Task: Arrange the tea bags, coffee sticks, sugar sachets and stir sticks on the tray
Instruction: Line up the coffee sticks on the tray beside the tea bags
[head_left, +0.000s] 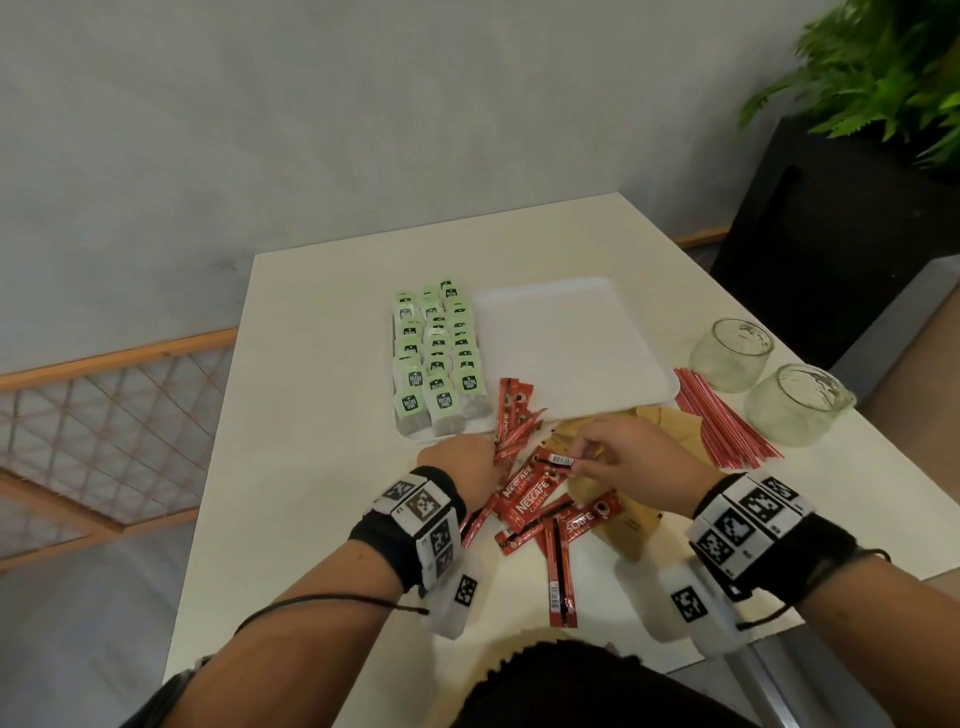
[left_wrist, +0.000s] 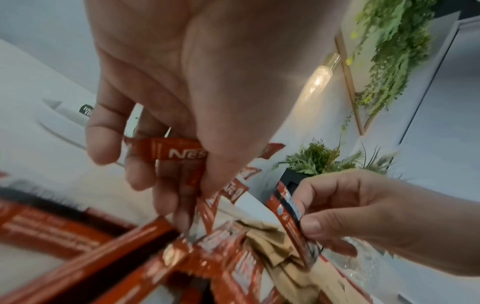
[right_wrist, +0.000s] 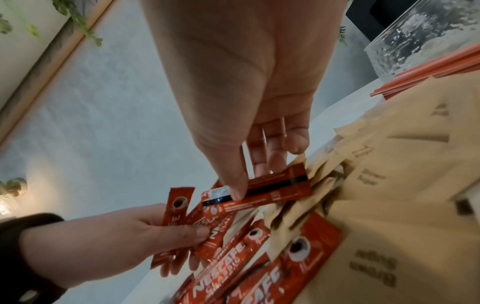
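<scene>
- Nearest us, loose coffee sticks (head_left: 540, 512) lie scattered on the smooth cream table (head_left: 311, 415): long, flat, glossy red foil sachets with a black seam down the back and crimped ends, crossing one another at all angles.
- Under and beside them we see sugar sachets (head_left: 623, 525), matte brown paper squares with dark print, some creased, heaped partly under our right hand.
- Our left hand (head_left: 460, 460) grips a fanned bunch of coffee sticks (head_left: 511, 421), fingers and thumb curled round their lower ends; the free ends splay out over the near edge of the tray.
- Our right hand (head_left: 634, 457) pinches a single coffee stick (head_left: 556, 461) between thumb and fingertips, back seam up, held just above the pile and near the left hand's bunch.
- To the right, thin straight red stir sticks (head_left: 722, 421) lie in a loose sheaf, next to two squat, rounded glass jars (head_left: 800, 405) with a dimpled surface.
- Beyond the hands sits the tray (head_left: 571, 338), white, shallow, square with rounded corners; on its left side stand tea bags (head_left: 436, 353) in three neat rows, pale green paper envelopes with dark labels. The rest of its flat floor is bare.
- Farthest, a leafy green plant (head_left: 883, 67) in a black box planter.
</scene>
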